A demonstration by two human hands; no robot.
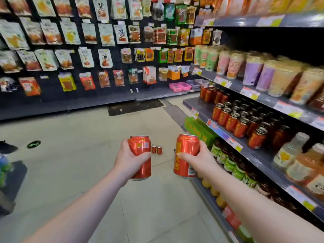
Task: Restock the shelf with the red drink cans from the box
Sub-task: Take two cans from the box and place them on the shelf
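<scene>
The left hand (130,159) is wrapped round the left can (142,170), fingers curled across its front and thumb behind, and it holds the can upright over the floor (78,137). The right hand (199,160) grips the right can (185,146) the same way, with the thumb lying across the can's front. This can leans slightly, its top tipped toward the shelf (193,104) on the right. The two cans are near each other at the same height, apart and not touching, and both are out in the aisle, short of the shelf edge. Each can is glossy red with a silver rim. The right one carries yellow characters down its side and a pale label panel, and the left one has a small yellow and white mark near the top. Two more red cans (157,149) stand upright on the pale tiled floor beyond the hands, just beside each other. On the shelf, rows of shelved cans (233,121) in the same red stand with dark tops showing. Green cartons (198,128) and green-labelled bottles (228,159) fill the level below, and tall pastel cups (263,71) line the level above. Across the aisle, a dark wall hangs with snack packets (70,41), and pink baskets (180,86) sit at its far corner.
</scene>
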